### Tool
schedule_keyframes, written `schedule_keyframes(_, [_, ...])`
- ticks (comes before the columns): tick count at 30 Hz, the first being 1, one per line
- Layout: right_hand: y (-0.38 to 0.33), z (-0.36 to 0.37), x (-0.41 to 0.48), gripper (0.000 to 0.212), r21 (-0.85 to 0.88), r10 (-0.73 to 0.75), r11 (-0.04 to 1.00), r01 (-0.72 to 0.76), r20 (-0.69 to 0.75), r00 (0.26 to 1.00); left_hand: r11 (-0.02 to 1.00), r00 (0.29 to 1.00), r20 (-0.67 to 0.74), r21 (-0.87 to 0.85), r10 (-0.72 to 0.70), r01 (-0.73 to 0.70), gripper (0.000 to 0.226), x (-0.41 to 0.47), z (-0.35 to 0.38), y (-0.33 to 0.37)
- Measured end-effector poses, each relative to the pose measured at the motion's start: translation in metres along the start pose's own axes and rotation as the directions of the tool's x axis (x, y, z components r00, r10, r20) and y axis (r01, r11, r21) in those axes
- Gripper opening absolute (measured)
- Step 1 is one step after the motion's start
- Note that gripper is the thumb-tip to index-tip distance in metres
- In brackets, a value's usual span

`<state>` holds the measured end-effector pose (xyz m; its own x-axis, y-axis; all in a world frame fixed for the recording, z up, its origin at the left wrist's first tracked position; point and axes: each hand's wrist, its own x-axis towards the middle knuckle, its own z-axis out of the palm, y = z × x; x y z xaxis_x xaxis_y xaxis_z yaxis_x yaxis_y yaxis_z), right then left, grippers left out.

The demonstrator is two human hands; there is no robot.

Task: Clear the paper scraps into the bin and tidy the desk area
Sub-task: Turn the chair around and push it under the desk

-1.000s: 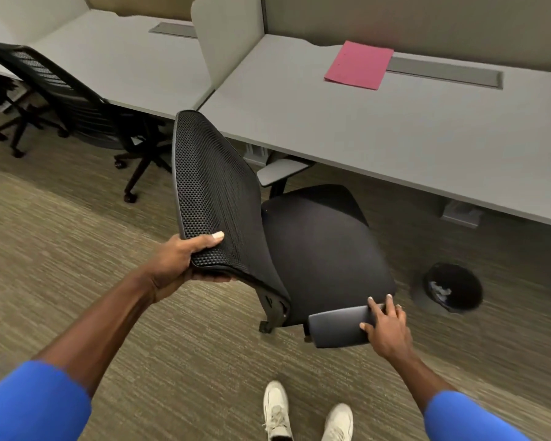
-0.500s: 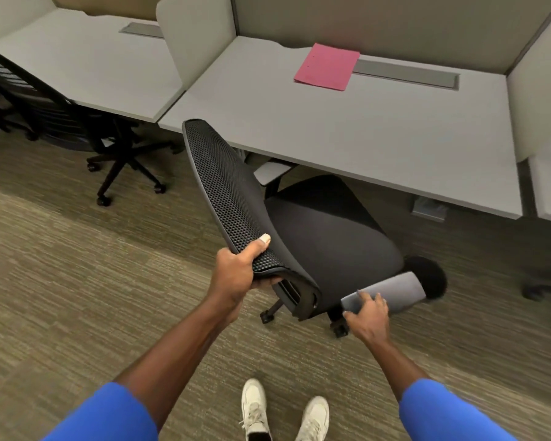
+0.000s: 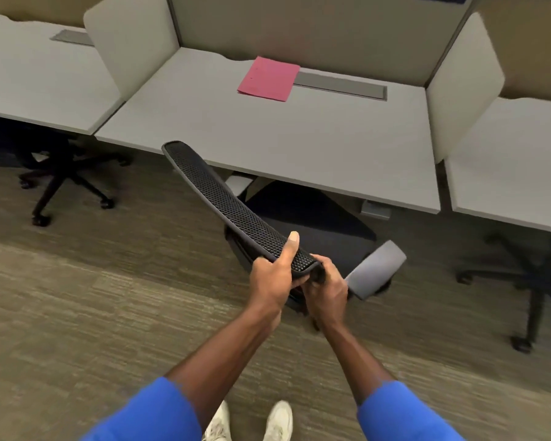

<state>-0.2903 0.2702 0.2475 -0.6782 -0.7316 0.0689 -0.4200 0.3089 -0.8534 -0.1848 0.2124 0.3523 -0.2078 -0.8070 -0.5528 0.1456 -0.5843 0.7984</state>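
Both forearms reach forward and down from blue sleeves [image 3: 404, 415], converging on the near top corner of the office chair's [image 3: 315, 230] mesh backrest [image 3: 223, 202]. The left hand [image 3: 272, 280] has its grip clenched on the backrest edge, thumb laid flat along the mesh and pointing away, fingers curled underneath. The right hand [image 3: 326, 286] sits just beside it, touching it, wrist bent, its grip closed round the same corner from the right side; its fingertips are hidden behind the frame. The backrest runs diagonally up and to the left, its far end overlapping the front edge of the bench [image 3: 299, 144]. The chair's seat lies partly under the bench, and a grey armrest [image 3: 376, 270] juts out just right of the right hand. A pink folder [image 3: 269, 78] lies flat at the back of the bench, touching the grey cable slot [image 3: 341, 85]. White shoes [image 3: 279, 421] stand on the carpet [image 3: 77, 313] below.
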Motion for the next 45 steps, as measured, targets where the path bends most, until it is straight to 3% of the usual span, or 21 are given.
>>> schedule_keyframes(3, [0.000, -0.021, 0.012, 0.029, -0.014, -0.040, 0.999, 0.040, -0.033, 0.999, 0.997, 0.998, -0.050, 0.073, 0.024, -0.020, 0.050, 0.014, 0.002, 0.016])
schedule_keyframes(7, [0.000, -0.036, 0.029, 0.020, -0.065, -0.026, 0.998, 0.027, 0.014, 1.000, 0.998, 0.976, -0.217, -0.054, 0.007, -0.019, 0.045, 0.063, -0.015, 0.080])
schedule_keyframes(10, [-0.002, -0.038, 0.037, 0.019, -0.075, -0.005, 0.997, 0.007, 0.024, 1.000, 0.992, 0.968, -0.252, -0.128, -0.015, -0.018, 0.048, 0.095, -0.034, 0.120])
schedule_keyframes(17, [-0.003, -0.034, 0.047, 0.019, -0.091, 0.019, 0.996, -0.013, 0.069, 0.997, 0.986, 0.990, -0.139, -0.164, -0.027, 0.004, 0.050, 0.140, -0.063, 0.150])
schedule_keyframes(23, [-0.014, -0.033, 0.047, 0.018, -0.078, 0.025, 0.997, -0.017, 0.094, 0.995, 0.990, 0.994, -0.112, -0.142, -0.011, -0.005, 0.013, 0.149, -0.075, 0.145])
schedule_keyframes(32, [-0.024, -0.041, 0.043, 0.018, 0.061, -0.031, 0.998, 0.021, 0.169, 0.985, 0.990, 0.998, -0.041, -0.130, -0.055, 0.049, 0.010, 0.149, -0.118, 0.135])
schedule_keyframes(38, [-0.027, -0.021, 0.050, 0.017, -0.017, -0.037, 0.999, 0.040, 0.137, 0.990, 1.000, 1.000, 0.016, -0.010, -0.001, 0.001, 0.005, 0.154, -0.164, 0.154])
schedule_keyframes(42, [-0.040, 0.001, 0.057, 0.032, -0.054, 0.010, 0.998, -0.009, 0.016, 1.000, 0.999, 0.998, -0.047, -0.030, 0.040, -0.041, 0.026, 0.176, -0.203, 0.202])
schedule_keyframes(45, [-0.050, 0.017, 0.065, 0.037, -0.001, 0.034, 0.999, -0.034, -0.103, 0.994, 1.000, 1.000, 0.019, 0.018, 0.005, -0.005, 0.041, 0.186, -0.217, 0.225])
